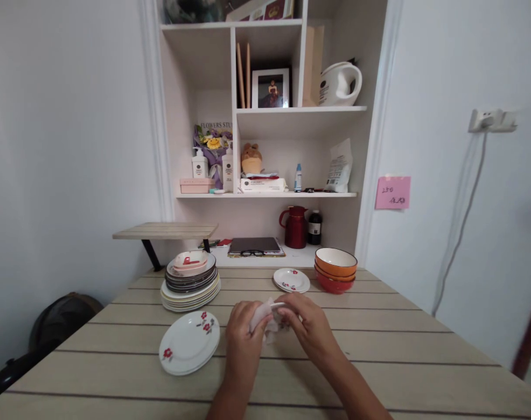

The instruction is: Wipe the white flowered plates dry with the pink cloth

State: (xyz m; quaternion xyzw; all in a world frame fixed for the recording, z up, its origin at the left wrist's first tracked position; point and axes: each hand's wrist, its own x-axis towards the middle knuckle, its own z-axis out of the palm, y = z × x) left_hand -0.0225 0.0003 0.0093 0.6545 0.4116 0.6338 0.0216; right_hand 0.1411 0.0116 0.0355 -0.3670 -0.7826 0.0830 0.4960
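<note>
Over the middle of the table, my left hand [243, 332] is closed round a crumpled white cloth [260, 315], thin like a tissue. It presses the cloth to a small white plate [278, 304], seen nearly edge-on. My right hand [308, 326] grips the far right rim of this plate, and the fingers hide most of it. Left of my hands lies a stack of white plates with red flowers [189, 343]. Just beyond my hands, small matching flowered plates [292, 280] lie stacked.
Dark-rimmed and white plates [191, 291] are piled at the back left, with pink-edged dishes [190, 261] on top. Orange and red bowls [335, 268] stand nested at the back right. Behind are a laptop [254, 245], glasses, a red jug [295, 227] and a raised wooden shelf [164, 231].
</note>
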